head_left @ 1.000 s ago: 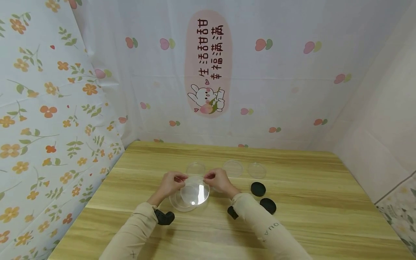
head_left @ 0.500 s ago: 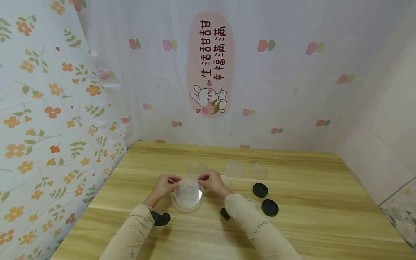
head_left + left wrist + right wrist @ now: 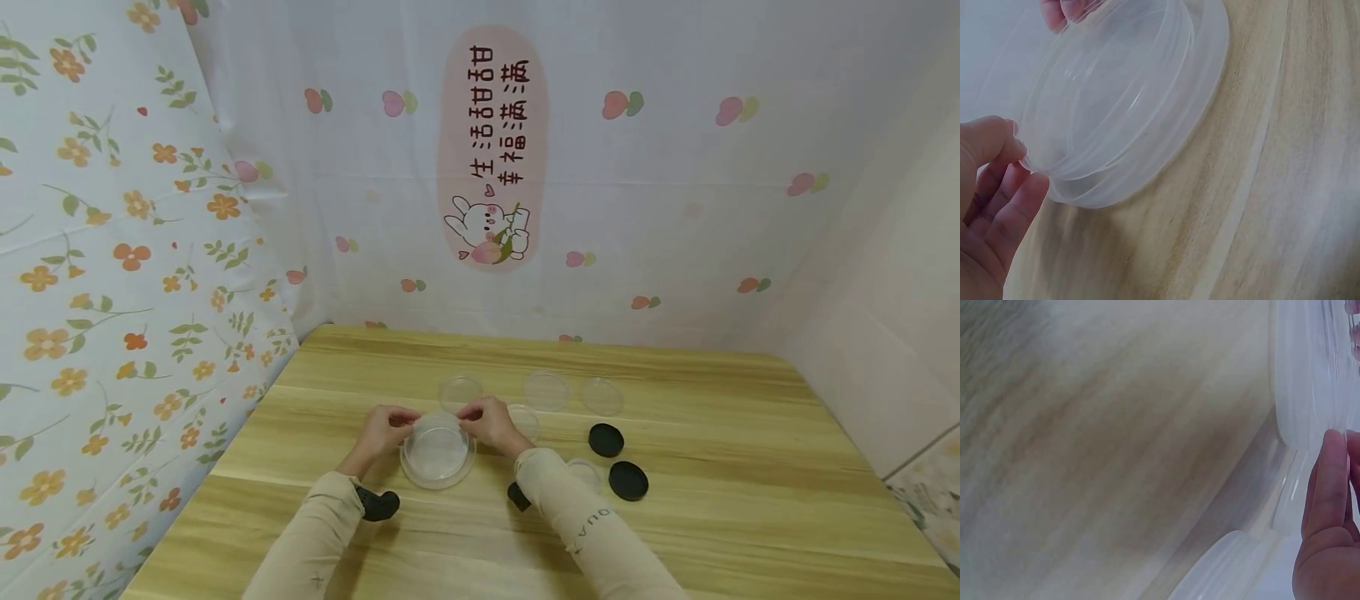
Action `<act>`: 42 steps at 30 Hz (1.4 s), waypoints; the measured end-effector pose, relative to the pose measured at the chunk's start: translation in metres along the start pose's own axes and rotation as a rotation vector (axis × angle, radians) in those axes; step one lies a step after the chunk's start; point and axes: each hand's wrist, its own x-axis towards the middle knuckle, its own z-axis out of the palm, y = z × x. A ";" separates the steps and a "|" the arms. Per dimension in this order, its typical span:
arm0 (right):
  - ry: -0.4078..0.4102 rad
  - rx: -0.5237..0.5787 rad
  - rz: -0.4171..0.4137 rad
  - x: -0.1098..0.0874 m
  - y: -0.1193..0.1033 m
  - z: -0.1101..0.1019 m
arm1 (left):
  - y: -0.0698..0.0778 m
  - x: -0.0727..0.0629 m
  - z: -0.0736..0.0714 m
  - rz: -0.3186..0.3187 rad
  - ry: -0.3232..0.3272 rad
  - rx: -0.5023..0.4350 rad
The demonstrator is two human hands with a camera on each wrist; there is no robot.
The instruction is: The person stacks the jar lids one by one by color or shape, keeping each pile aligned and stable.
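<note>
Both hands pinch the far rim of a clear round petri dish [image 3: 438,442]. My left hand [image 3: 382,429] has its thumb and fingers on the left side of that rim, and my right hand [image 3: 489,423] grips the right side. Beneath it a wider clear dish [image 3: 427,482] rests on the table. In the left wrist view the held dish [image 3: 1107,94] appears tilted over the wider dish [image 3: 1210,81]; whether they touch I cannot tell. The right wrist view catches the fingers of my right hand [image 3: 1329,531] at the rim.
Further clear round pieces lie about: one behind the hands [image 3: 460,392], two at the back [image 3: 546,392], one by the right hand [image 3: 525,425], and one half behind the right sleeve [image 3: 587,473]. Two black round pieces [image 3: 606,440] sit to the right on the wooden table [image 3: 750,467].
The held dish has moved left and settled over the wider dish, where it earlier overlapped it off to the right. My right hand has shifted left with it. In the last half second little differs.
</note>
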 end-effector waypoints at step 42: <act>0.077 -0.086 0.002 -0.006 0.010 -0.002 | -0.005 -0.002 0.020 -0.043 0.030 -0.077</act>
